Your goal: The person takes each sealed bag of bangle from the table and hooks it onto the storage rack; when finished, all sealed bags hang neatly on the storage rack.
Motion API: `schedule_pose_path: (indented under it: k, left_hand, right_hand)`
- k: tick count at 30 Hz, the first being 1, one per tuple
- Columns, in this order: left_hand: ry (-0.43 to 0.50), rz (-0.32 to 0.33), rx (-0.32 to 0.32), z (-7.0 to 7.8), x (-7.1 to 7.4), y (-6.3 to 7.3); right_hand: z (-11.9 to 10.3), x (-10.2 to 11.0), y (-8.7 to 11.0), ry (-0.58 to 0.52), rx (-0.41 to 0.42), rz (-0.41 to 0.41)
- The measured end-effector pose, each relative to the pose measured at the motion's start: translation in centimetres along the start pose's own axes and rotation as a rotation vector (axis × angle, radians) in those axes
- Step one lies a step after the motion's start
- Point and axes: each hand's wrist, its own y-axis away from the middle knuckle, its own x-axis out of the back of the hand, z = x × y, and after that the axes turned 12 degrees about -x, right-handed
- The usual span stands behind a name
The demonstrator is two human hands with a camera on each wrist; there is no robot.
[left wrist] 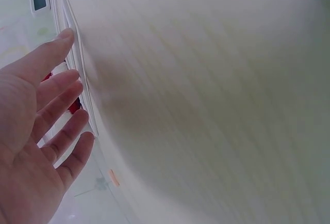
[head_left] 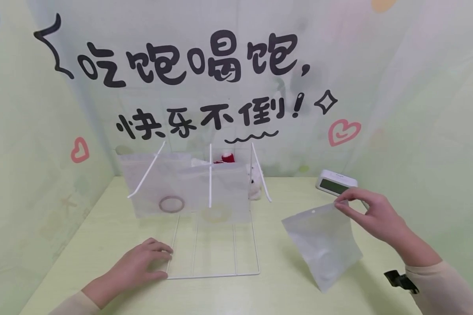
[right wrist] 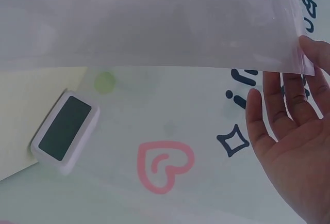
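Observation:
My right hand (head_left: 382, 221) pinches the top corner of a translucent zip bag (head_left: 327, 249), which hangs tilted above the table with a small hole in its top edge. Whether anything lies inside it, I cannot tell. Beside the left edge of a white wire rack (head_left: 213, 276), my left hand (head_left: 132, 267) has its fingers loosely spread; the left wrist view shows nothing held. Two similar bags hang at the rack: the left bag (head_left: 150, 175) shows a pinkish ring (head_left: 171, 197), and the right bag (head_left: 228, 188) a pale yellow round item.
White prongs (head_left: 210, 179) stick out from the upper rack toward me. Behind the bags sits a white plush toy (head_left: 255, 186), partly hidden, with something red (head_left: 228, 158) near it. A white digital clock (head_left: 336, 183) stands at the back right, before a printed cloth backdrop (head_left: 378, 87).

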Motion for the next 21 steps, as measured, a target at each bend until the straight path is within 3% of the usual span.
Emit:
schedule_pose_path:
  k: [7,16,21]
  left_hand:
    - [-0.021,0.019,-0.022,-0.1,-0.2,-0.1]
    - [-0.029,0.004,-0.013,-0.2,-0.3,-0.2]
    - [-0.008,-0.004,-0.005,-0.2,-0.2,-0.2]
  right_hand:
    - [-1.7,-0.2,-0.8,-0.003,0.079,-0.017]
    - [-4.1,-0.7,-1.5,-0.086,0.137,-0.04]
    - [-5.4,-1.3,-2.0,-0.181,0.218,-0.052]
